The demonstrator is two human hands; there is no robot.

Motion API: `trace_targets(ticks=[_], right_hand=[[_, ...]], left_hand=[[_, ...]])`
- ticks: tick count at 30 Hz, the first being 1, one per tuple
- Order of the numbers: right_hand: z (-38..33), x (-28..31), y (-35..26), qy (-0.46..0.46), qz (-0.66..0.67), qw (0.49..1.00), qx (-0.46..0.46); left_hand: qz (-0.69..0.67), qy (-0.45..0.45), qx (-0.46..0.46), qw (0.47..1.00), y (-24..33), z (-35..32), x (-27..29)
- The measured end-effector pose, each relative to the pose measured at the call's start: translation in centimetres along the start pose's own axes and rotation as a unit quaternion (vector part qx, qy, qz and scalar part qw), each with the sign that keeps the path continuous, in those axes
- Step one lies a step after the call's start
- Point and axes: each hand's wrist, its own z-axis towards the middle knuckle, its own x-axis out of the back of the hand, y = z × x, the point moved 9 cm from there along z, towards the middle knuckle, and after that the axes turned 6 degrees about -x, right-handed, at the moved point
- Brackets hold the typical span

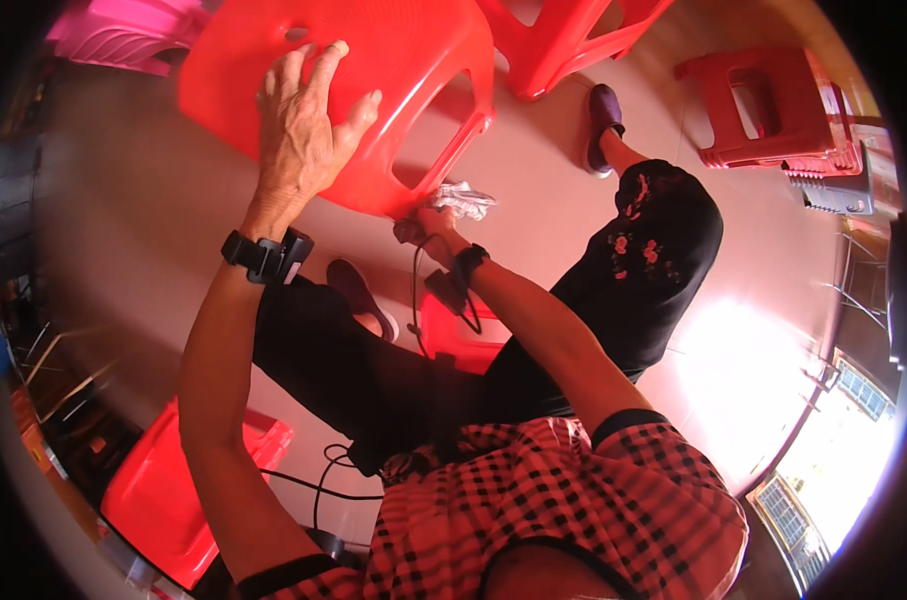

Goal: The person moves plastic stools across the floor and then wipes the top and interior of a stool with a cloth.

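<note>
The person sat with a red plastic stool (374, 70) tipped up in front of their knees, its seat turned toward them and its legs pointing away. The left hand (304, 120) lay flat on the seat with the fingers spread wide, steadying it near a small hole in the top. The right hand (424, 222) was closed around a crumpled whitish cloth (464, 200), pressing it against the lower edge of the stool beside one leg. Both wrists carried black bands, and a thin cable hung from the right one. More red stools (764, 105) stood on the pale tiled floor (124, 200) well apart, another red one (174, 490) lay near the left elbow, and a pink one (124, 35) sat in the far corner.
</note>
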Motion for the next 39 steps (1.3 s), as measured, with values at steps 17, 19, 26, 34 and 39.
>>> trace_targets(ticks=[17, 19, 26, 34, 39], right_hand=[[-27.4, -30.0, -10.5, -0.12, -0.477, 0.671, 0.555], [-28.5, -32.9, -12.0, -0.029, -0.611, 0.473, 0.634], [-25.8, -32.1, -12.7, 0.021, -0.701, 0.416, 0.578], [-26.4, -28.7, -12.4, -0.031, -0.565, 0.457, 0.686], [-23.3, -33.8, -15.1, -0.106, -0.616, 0.42, 0.658]], left_hand=[[-0.231, 0.086, 0.011, 0.969, -4.6, 0.2, -1.7], [-0.249, 0.088, 0.028, 0.964, -5.0, 0.7, -1.4], [-0.062, 0.081, 0.193, 0.976, -16.5, -0.5, 0.7], [-0.215, 0.005, 0.383, 0.898, -21.6, -3.4, -1.6], [-0.108, 0.051, 0.417, 0.901, -23.2, -9.2, 1.1]])
